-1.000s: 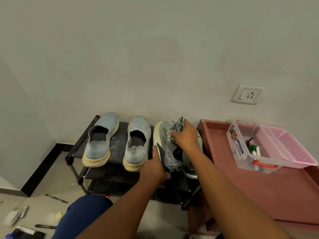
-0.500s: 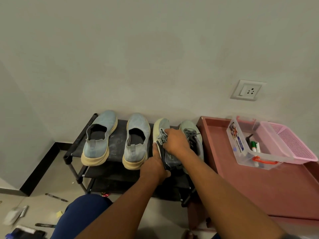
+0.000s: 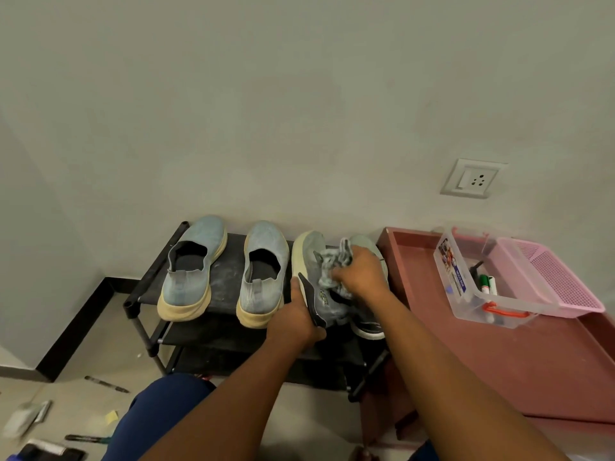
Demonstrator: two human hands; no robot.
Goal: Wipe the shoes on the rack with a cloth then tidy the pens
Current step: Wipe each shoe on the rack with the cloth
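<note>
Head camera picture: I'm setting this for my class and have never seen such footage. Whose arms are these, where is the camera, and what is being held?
The camera sits on a person's head, looking forward and down, so the two arms are their own. No machine is involved. The left hand grips the heel of a grey laced shoe on a black rack. The right hand holds a grey cloth against that shoe. Two blue slip-on shoes stand beside it. To the right, a clear box with markers sits on a reddish table. Pens lie on the floor.
</note>
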